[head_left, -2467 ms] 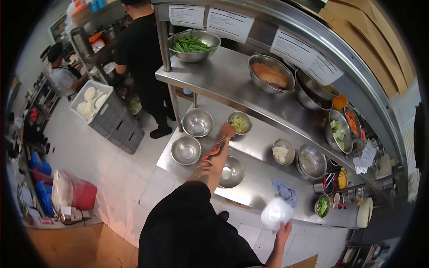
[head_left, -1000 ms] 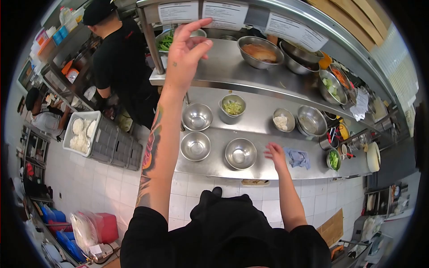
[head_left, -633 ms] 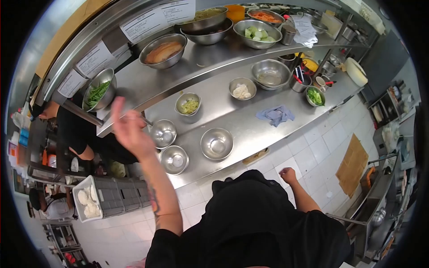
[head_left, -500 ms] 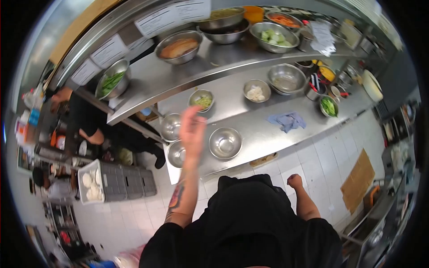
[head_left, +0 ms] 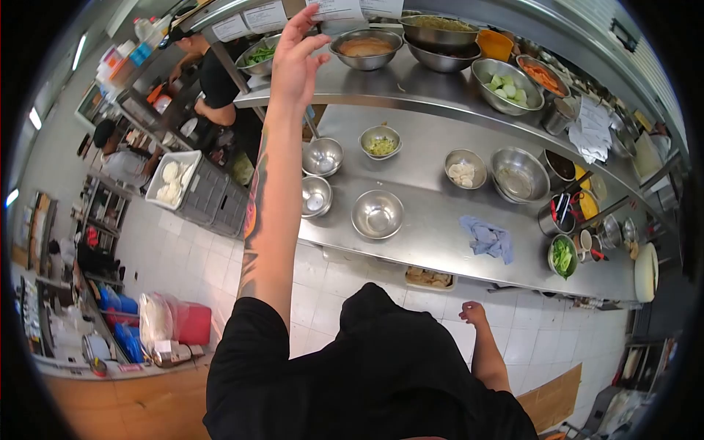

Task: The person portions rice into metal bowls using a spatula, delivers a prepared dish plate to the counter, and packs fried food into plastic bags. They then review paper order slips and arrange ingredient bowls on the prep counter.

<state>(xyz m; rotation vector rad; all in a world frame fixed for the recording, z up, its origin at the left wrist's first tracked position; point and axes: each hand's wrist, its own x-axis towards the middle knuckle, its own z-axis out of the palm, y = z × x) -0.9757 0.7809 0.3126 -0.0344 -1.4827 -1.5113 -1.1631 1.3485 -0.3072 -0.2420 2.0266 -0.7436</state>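
Note:
My left hand (head_left: 295, 66) is raised to the upper steel shelf (head_left: 440, 92), fingers apart and holding nothing visible. Its fingertips are close to a printed sheet (head_left: 336, 10) hung above the shelf; whether they touch it I cannot tell. Beside the hand are a bowl of green vegetables (head_left: 260, 55) and a bowl with a pale orange food (head_left: 367, 48). Away from the counter, my right hand (head_left: 474, 313) hangs low at my side, loosely curled with its fingers slightly apart and nothing seen in it. An empty steel bowl (head_left: 378, 215) sits on the steel counter (head_left: 425, 213) below.
On the counter stand a bowl of chopped green vegetable (head_left: 380, 143), a bowl of white pieces (head_left: 464, 170), a blue cloth (head_left: 487, 238) and a bowl of leafy greens (head_left: 562, 257). Stacked grey crates (head_left: 213, 198) stand left. Two people (head_left: 214, 84) are beyond them.
My left hand has risen from over the counter bowls to the sheets above the upper shelf. The head view has shifted, and my right hand has loosened slightly.

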